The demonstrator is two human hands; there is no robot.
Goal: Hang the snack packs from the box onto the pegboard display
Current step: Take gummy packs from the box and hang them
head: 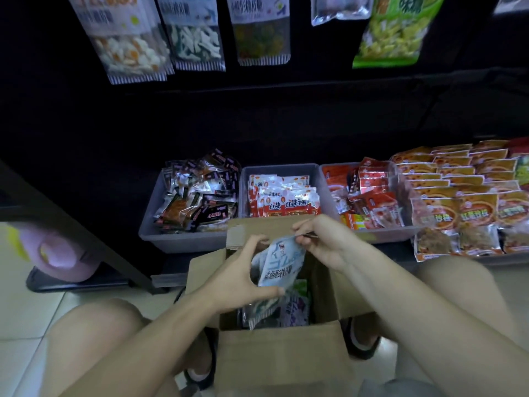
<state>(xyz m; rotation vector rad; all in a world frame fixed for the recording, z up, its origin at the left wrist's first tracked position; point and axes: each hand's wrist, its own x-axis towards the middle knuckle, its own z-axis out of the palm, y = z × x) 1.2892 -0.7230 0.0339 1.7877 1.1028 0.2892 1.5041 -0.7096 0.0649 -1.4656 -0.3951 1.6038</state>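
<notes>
Dark pegboard (315, 110), box (272, 353) contents half-hidden, both hands gripping pack (279, 265)

Matt brown cardboard is seen in the box (274, 356), its flaps dull and slightly rough. Glossy plastic film is shown by the pale blue snack pack (279, 265) and by the hanging packs (128, 44), where light is reflected. Smooth matt grey plastic is seen in the bins (183, 240), and a glossy tiled finish on the floor (25, 319).
</notes>
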